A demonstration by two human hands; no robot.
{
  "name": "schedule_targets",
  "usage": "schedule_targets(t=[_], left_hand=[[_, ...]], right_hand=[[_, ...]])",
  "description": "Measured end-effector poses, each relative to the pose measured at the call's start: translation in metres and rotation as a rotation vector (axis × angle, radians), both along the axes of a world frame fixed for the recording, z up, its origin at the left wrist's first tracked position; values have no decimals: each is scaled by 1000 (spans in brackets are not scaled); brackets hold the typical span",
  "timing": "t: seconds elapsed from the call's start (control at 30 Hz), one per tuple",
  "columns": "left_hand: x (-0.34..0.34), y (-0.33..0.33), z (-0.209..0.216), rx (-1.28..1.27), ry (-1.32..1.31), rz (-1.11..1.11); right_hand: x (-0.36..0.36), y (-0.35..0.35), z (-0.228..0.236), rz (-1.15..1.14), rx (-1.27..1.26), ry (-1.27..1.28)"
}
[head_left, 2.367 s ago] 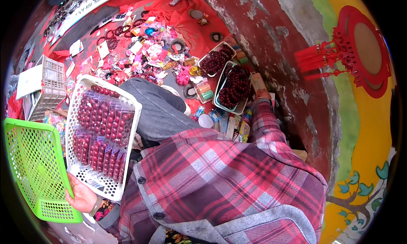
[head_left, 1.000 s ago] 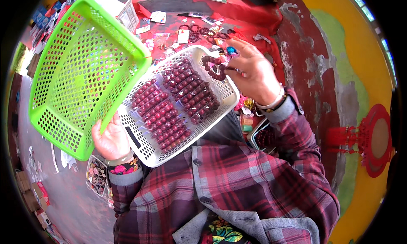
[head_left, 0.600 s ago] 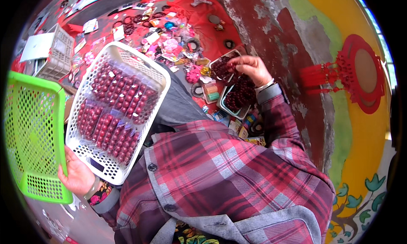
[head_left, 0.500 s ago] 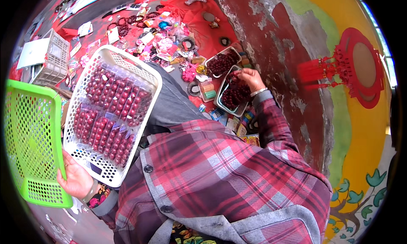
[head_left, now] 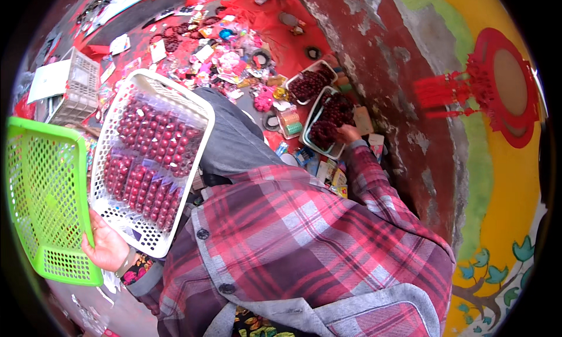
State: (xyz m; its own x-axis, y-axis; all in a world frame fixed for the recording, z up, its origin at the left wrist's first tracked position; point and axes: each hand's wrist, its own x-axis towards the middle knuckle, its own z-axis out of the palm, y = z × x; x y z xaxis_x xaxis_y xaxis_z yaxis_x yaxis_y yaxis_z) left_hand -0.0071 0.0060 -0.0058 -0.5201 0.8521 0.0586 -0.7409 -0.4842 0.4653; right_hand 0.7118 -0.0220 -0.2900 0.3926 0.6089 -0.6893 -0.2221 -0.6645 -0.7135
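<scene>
My left hand [head_left: 108, 244] grips the rim of a bright green plastic basket [head_left: 52, 211], fingers closed on it. Next to this hand, a white perforated basket [head_left: 206, 106] rests tilted against my lap. It holds rows of dark red beaded bracelets [head_left: 158, 132] in clear plastic sleeves. To the right, my right hand [head_left: 350, 133] reaches into a small pale basket [head_left: 306, 139] heaped with loose dark red beaded bracelets [head_left: 323, 132]. Its fingers are bent together on the beads, with the fingertips partly hidden among them.
Another small white basket [head_left: 291, 98] of dark beads stands beyond. Spools of coloured thread [head_left: 291, 123] and small packets lie near it. Trinkets [head_left: 228, 62] cover the red cloth ahead. A grey crate [head_left: 82, 82] sits at far left; a peeling wall [head_left: 404, 103] rises on the right.
My right hand has moved down and nearer within the small basket, from its far edge to its near side. My left hand still holds the green basket in nearly the same place.
</scene>
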Motion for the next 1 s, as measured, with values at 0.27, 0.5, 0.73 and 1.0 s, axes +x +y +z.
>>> schedule_targets(t=[0.27, 0.5, 0.73, 1.0], left_hand=[[19, 4, 7, -123, -5, 96], [35, 1, 16, -92, -1, 122], [38, 1, 17, -89, 92, 114], [46, -2, 29, -134, 22, 106]], right_hand=[[37, 1, -7, -39, -221, -524], [-124, 158, 188, 243, 788, -605], [-340, 195, 348, 1084, 1324, -704], [-438, 223, 330, 1706, 1226, -1105]])
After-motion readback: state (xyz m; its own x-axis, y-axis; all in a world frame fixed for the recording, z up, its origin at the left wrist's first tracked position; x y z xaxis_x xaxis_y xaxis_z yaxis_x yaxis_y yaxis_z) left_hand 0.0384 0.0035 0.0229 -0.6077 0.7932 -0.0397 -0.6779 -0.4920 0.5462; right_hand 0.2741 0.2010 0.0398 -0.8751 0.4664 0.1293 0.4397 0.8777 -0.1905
